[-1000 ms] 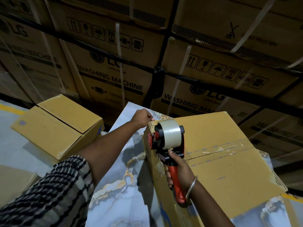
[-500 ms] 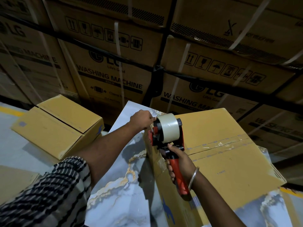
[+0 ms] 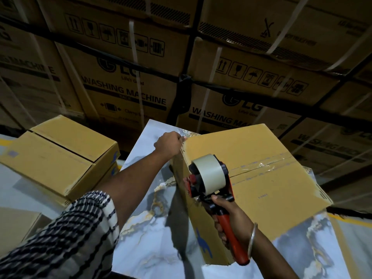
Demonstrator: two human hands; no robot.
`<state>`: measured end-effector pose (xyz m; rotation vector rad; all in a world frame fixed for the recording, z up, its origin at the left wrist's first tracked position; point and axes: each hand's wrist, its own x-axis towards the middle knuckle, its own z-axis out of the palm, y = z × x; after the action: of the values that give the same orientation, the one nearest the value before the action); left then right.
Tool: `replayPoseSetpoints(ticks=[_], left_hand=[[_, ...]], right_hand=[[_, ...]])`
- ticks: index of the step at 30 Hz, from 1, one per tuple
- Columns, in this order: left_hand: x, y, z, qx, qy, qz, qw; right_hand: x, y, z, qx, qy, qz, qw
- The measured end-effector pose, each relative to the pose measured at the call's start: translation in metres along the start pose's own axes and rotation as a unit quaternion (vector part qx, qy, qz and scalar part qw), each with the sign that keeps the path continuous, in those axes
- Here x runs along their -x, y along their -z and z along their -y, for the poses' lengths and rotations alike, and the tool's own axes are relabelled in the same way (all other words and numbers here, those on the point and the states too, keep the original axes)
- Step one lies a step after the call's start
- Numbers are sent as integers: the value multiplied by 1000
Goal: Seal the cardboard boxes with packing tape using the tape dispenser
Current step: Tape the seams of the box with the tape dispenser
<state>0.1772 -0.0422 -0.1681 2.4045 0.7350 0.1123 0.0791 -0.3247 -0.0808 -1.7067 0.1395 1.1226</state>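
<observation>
A brown cardboard box [image 3: 267, 190] stands on a marble-patterned table [image 3: 153, 234], with clear tape along its top seam. My right hand [image 3: 231, 222] grips the red handle of the tape dispenser [image 3: 209, 178], whose roll sits at the near end of the seam over the box's left side. My left hand [image 3: 170, 142] grips the box's far left top corner, fingers curled over the edge.
Another cardboard box [image 3: 58, 156] with an untaped seam lies to the left, and one more [image 3: 14, 224] sits at the lower left. Stacked washing machine cartons [image 3: 128, 81] form a wall right behind the table.
The dispenser has moved down toward me along the box's left edge, off the top seam. My left hand stays on the far corner. The camera view has shifted slightly.
</observation>
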Motion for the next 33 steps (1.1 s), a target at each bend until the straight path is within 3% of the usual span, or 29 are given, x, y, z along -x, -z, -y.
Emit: replayPoseSetpoints(ticks=[4,9,15,17,20,24,28,31,33], left_hand=[[11,-25,0,115,-1,-56,992],[21,-45,-3,306,42,-126,943],[15,-74,0,517,144,-65,841],[5,-87,8,526,176,-47,831],[5,-76,-3,480,207,-50,851],[-5,-60,-22,295,204,-42,933],[-20,-60,-35,222,179,-34,958],[-17,-69,-32,220,94,-140,961],[-4,-74,-18,221,-44,-185,957]], right_hand=[[2,-1,-4,15,5,-1,1000],[1,-1,-6,9,7,-9,1000],[-1,-2,-7,-15,17,-4,1000],[-3,0,-8,-30,19,-3,999],[-9,2,-9,-13,15,-13,1000],[-20,8,0,-39,16,-25,999],[-29,17,12,-49,9,-33,998],[-32,20,13,-36,2,-28,999],[-33,21,11,-34,8,-25,999]])
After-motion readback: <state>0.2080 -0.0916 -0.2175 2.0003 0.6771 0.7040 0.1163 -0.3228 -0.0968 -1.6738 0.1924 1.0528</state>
